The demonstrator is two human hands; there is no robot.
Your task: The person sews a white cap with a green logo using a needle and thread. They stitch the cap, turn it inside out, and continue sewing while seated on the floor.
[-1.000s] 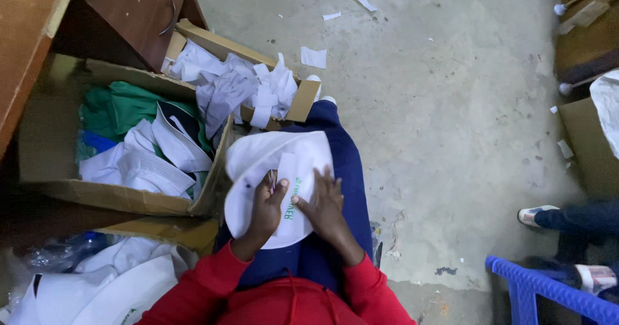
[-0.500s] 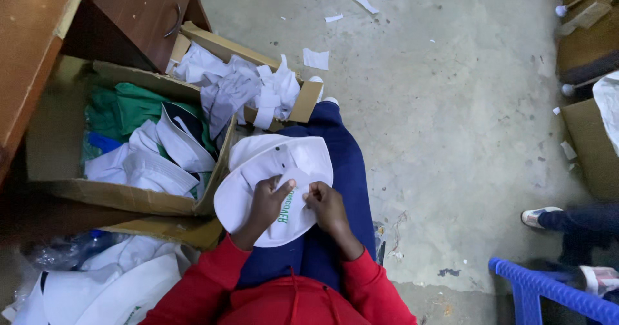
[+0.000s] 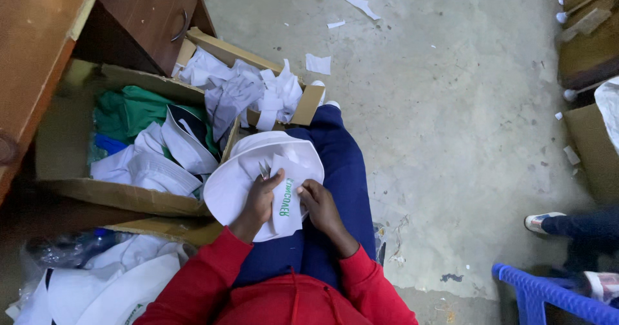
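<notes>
A white brimmed hat [image 3: 235, 186] lies on my lap, over blue trousers. On it sits a white paper piece with green lettering [image 3: 284, 199]. My left hand [image 3: 258, 202] rests on the hat and grips a small metal tool [image 3: 264, 169] whose tips point up past the fingers. My right hand [image 3: 320, 207] pinches the right edge of the paper piece. Both sleeves are red.
A cardboard box [image 3: 129, 197] at my left holds white hats and green cloth. A second box [image 3: 311, 100] holds white paper scraps. Wooden furniture [image 3: 148, 9] stands behind. More white hats [image 3: 97, 289] lie bottom left. At the right are a blue plastic chair [image 3: 548, 293] and another person's shoe [image 3: 540, 222].
My hands were spread flat on the hat; they have drawn together, the left now gripping the tool and the right pinching the paper piece. The hat has shifted slightly left.
</notes>
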